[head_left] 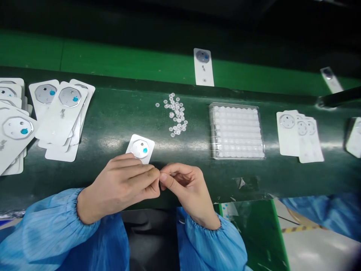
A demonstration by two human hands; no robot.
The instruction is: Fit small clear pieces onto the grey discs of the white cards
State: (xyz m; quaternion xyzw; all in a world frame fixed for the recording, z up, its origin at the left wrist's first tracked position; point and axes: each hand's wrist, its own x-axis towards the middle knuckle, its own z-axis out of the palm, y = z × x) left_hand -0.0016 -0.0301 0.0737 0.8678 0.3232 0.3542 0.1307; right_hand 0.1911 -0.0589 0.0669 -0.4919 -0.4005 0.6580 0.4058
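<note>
My left hand (124, 184) is closed around a white card (141, 148) that bears a silver octagonal plate and a blue dot; only the card's top end shows past the fingers. My right hand (184, 186) is curled in a pinch, its thumb and fingertips meeting the left hand's fingertips at the card's lower edge. What the pinch holds is too small to make out. Both hands hover over the dark green table near its front edge. A loose heap of small clear round parts (175, 114) lies just beyond the hands.
Fanned piles of the same white cards (60, 113) lie at the left. A clear tray of round parts (237, 131) sits right of centre, with more cards (299, 135) beyond it. A single card (203, 67) lies on the green strip behind. Another person's blue sleeve (324, 214) shows at lower right.
</note>
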